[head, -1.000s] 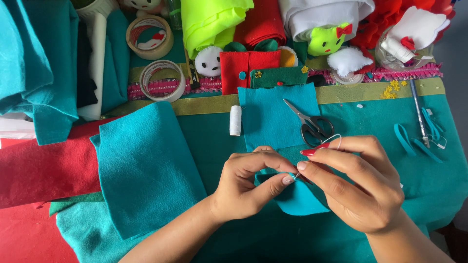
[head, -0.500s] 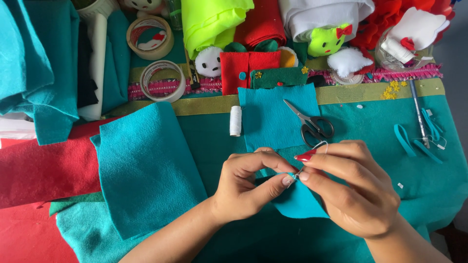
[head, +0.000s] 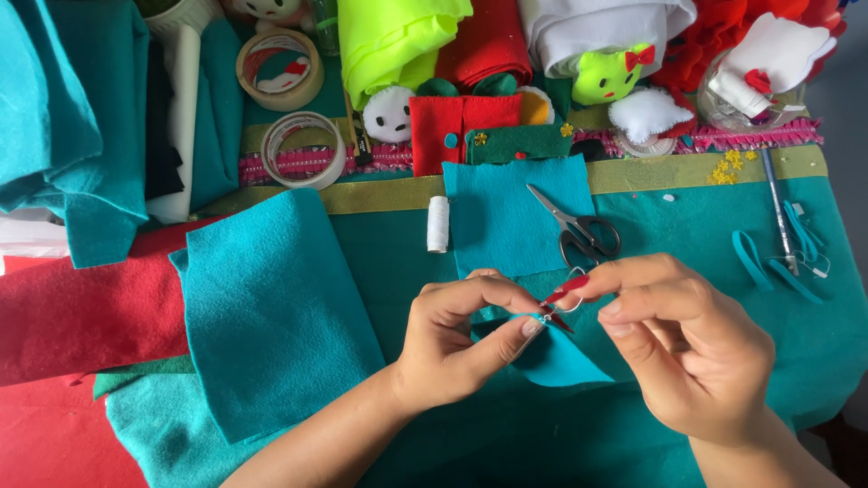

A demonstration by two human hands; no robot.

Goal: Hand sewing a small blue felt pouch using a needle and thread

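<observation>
My left hand (head: 452, 339) pinched the small teal felt piece (head: 556, 357) low over the counter (head: 814, 325); my right hand (head: 687, 348) pinched a tiny metal ring (head: 571, 300) at its edge; the attaching seemed only begun; scissors (head: 579, 230) lay near.

A clear plastic package (head: 750, 95) holding white and red pieces sits at the far right edge of the bench (head: 651, 172). A round red, white and green label (head: 278, 70) fills a tape roll's (head: 246, 54) centre, far left.
</observation>
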